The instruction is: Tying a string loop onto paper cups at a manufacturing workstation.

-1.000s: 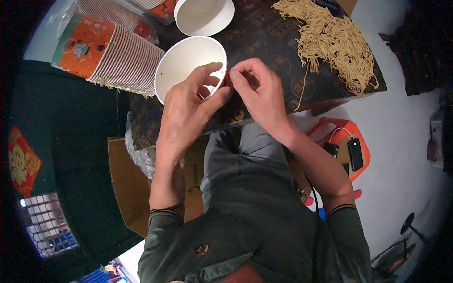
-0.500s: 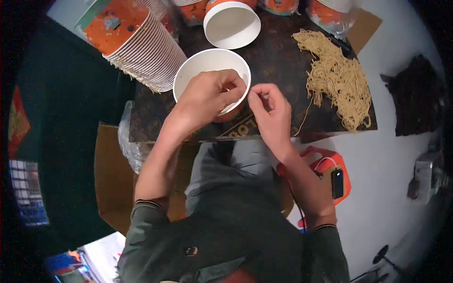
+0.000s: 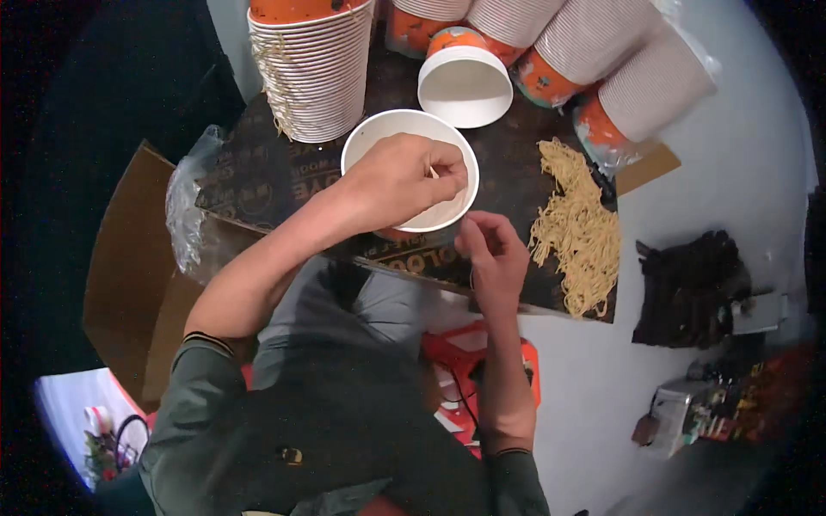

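Knees sit close under the near edge of the dark board [image 3: 258,185], which juts past them. Just at that edge the right hand [image 3: 492,258] hovers with fingers loosely curled and narrow; whether they pinch anything I cannot tell. Beside it, slightly farther, the left hand [image 3: 400,181] reaches over the white paper bowl [image 3: 411,168], fingertips pinched together inside its rim on a thin pale strand. Open board lies left of the bowl. Right of it, a heap of dry noodles [image 3: 578,232] runs to the board's edge. Beyond stand a second bowl [image 3: 465,86] and stacked cups [image 3: 314,73], crowding the far side.
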The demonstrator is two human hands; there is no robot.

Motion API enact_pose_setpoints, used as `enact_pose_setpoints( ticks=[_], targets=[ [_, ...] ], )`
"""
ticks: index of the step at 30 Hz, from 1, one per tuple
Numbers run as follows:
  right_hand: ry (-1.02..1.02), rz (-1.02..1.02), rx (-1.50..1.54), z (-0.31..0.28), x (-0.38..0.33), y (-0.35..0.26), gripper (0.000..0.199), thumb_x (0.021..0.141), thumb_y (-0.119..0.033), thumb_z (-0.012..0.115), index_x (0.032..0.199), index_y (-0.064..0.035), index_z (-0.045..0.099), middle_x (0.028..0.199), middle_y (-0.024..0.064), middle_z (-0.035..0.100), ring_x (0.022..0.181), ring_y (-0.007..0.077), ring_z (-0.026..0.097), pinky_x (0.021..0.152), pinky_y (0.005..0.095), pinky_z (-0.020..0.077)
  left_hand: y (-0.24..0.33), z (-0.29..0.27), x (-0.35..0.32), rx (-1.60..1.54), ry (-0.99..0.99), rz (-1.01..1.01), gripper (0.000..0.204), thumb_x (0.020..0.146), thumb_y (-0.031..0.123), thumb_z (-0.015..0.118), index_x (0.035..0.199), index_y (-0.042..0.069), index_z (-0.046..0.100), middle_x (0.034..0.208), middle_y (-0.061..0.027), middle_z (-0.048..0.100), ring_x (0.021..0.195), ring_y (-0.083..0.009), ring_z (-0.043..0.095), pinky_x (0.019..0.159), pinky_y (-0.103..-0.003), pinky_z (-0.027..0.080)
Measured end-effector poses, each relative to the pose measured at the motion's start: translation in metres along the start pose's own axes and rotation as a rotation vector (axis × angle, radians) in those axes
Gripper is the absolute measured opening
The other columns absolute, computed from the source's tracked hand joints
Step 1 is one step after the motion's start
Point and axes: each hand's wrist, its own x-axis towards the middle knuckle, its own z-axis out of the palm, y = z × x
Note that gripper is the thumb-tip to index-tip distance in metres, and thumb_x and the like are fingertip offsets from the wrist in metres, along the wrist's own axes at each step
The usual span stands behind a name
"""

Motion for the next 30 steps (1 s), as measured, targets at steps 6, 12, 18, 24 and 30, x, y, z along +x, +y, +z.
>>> enact_pose_setpoints(
  ticks=[6, 12, 18, 24, 30],
  targets=[
    [-0.017, -0.045, -0.203, -0.017, 0.002, -0.028, 0.011, 0.106, -0.009, 0.073, 0.113, -0.0011, 0.076, 0.094, -0.0009, 0.074, 0.085, 0.0047, 0.066, 0.077, 0.0218, 0.0512, 0.001, 0.007, 0.009, -0.121, 0.019, 0.121, 0.022, 0.098, 0.022, 0.074, 0.102, 0.002, 0.081, 0.089, -0.0133, 0.080, 0.083, -0.0237, 0.076, 0.080, -0.039, 0.059],
    [-0.073, -0.097, -0.051, -0.012, 0.012, -0.013, 0.010, 0.107, -0.011, 0.074, 0.112, -0.0028, 0.074, 0.093, -0.0053, 0.069, 0.081, 0.0019, 0.057, 0.073, 0.0206, 0.0465, -0.003, 0.010, 0.024, -0.218, -0.134, 0.120, 0.021, 0.100, 0.021, 0.069, 0.102, 0.002, 0.077, 0.087, -0.0108, 0.078, 0.082, -0.0202, 0.074, 0.079, -0.037, 0.058],
    [-0.094, -0.023, -0.055, -0.012, 0.010, -0.019, 0.012, 0.106, -0.010, 0.074, 0.115, -0.0018, 0.074, 0.094, -0.0044, 0.070, 0.084, 0.0025, 0.060, 0.076, 0.0212, 0.0479, 0.003, 0.009, 0.028, -0.400, -0.184, -0.068, 0.023, 0.102, 0.024, 0.068, 0.103, 0.001, 0.072, 0.088, -0.0070, 0.079, 0.079, -0.0171, 0.072, 0.077, -0.035, 0.057],
    [-0.094, -0.088, -0.117, -0.032, 0.010, -0.057, 0.016, 0.105, -0.010, 0.076, 0.119, -0.0019, 0.075, 0.096, -0.0019, 0.073, 0.087, 0.0045, 0.064, 0.079, 0.0221, 0.0504, -0.001, 0.012, 0.036, -0.327, -0.236, -0.037, 0.018, 0.102, 0.019, 0.067, 0.102, 0.001, 0.071, 0.085, -0.0049, 0.078, 0.076, -0.0116, 0.070, 0.071, -0.031, 0.056],
    [-0.232, -0.125, -0.149, -0.046, 0.044, -0.089, 0.021, 0.106, -0.011, 0.073, 0.124, -0.0008, 0.071, 0.101, 0.0009, 0.076, 0.090, 0.0062, 0.068, 0.082, 0.0241, 0.0555, 0.007, 0.012, 0.041, -0.362, -0.378, -0.029, 0.016, 0.106, 0.014, 0.067, 0.098, 0.000, 0.071, 0.085, -0.0010, 0.069, 0.074, -0.0069, 0.060, 0.068, -0.026, 0.051]
  ],
)
